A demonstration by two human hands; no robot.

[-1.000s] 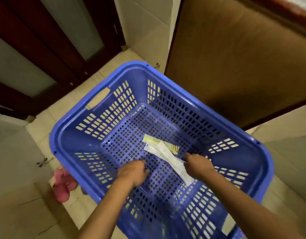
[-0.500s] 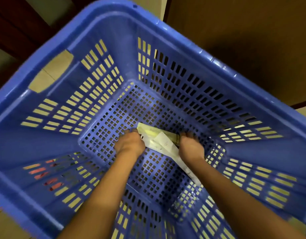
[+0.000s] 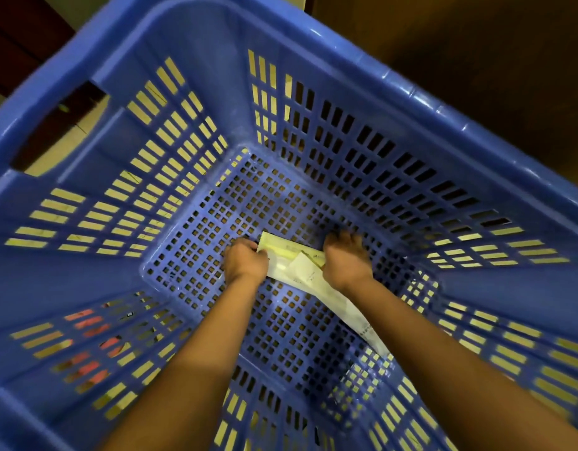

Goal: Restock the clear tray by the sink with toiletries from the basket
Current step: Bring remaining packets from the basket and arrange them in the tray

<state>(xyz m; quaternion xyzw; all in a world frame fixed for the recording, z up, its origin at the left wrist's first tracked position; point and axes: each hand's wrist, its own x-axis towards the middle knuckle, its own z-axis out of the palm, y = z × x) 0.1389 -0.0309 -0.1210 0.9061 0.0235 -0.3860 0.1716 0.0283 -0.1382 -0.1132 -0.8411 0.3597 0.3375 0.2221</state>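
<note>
Both hands were down on the floor of the blue basket (image 3: 346,50), on the only packets we could see. The left hand (image 3: 245,263) pinched the serrated end of the yellow packet (image 3: 284,247). The right hand (image 3: 346,260) sat curled over the other end, where the long white packet (image 3: 339,304) crossed it. Its fingertips were hidden, so we couldn't tell if it gripped anything. The white packet ran back toward the near-right corner, flat on the grid. The clear tray and sink weren't in frame.

Our read: pickup step, nothing lifted yet. To do it well we'd stack both packets and get a thumb under the edge, since flat film hugs the grid. Then lift level so the white one doesn't slide out, and watch for corners snagging in the holes.
</note>
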